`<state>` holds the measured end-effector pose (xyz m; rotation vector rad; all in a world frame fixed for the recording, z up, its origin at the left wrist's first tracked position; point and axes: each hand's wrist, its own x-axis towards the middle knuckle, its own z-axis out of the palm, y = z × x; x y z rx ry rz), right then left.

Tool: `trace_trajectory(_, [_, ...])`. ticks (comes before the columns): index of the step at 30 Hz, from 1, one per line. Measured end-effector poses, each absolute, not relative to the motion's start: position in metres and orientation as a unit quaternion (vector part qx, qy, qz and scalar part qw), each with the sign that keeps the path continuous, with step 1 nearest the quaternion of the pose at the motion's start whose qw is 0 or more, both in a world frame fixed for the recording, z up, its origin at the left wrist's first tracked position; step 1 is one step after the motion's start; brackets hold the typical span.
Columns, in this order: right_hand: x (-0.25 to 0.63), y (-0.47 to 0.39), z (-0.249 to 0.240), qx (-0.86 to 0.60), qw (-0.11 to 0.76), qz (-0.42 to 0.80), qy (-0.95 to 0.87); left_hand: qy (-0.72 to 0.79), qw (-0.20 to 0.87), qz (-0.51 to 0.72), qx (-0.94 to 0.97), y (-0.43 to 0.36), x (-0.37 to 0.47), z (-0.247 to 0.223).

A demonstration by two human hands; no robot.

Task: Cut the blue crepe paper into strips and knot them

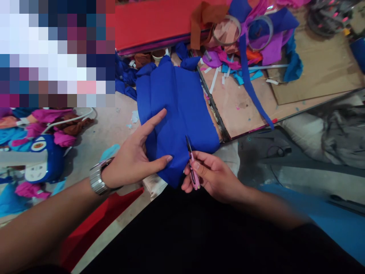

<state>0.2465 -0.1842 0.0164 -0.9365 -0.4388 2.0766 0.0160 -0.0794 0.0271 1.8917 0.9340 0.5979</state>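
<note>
Blue fabric [188, 102] lies in folded layers over the table edge in front of me. My left hand [137, 152], with a metal watch on its wrist, rests on the left side of the fabric. Its thumb and index finger are stretched wide apart over the cloth; the other fingers are hidden. Gripped in my right hand [213, 175] is a small pair of pink-handled scissors [194, 177]. Their dark blade points up and away from me, against the near part of the blue fabric. Whether the blades are parted is unclear.
Tape rolls [227, 31] sit among colourful fabric scraps [270, 49] at the back right. A brown board [313, 68] lies beyond them. Left stands a blue-and-white socket unit [42, 163] amid more scraps. A red panel [154, 23] spans the back.
</note>
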Motion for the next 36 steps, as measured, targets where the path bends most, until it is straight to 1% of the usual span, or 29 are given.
trace_trajectory(11, [0.2469,-0.1838,0.0158,-0.367,0.398,0.825,-0.162,0.379,0.466,0.246,0.76,-0.0798,0.0161,0.0296])
trace_trajectory(26, [0.2472,-0.1854,0.0162,-0.349,0.416,0.828,-0.137,0.376,0.448,0.243,0.774,-0.0804,0.017,0.0318])
trace_trajectory(36, [0.2509,-0.187,0.0236,-0.333,0.409,0.841,-0.122,0.374,0.458,0.254,0.766,-0.079,0.0165,0.0305])
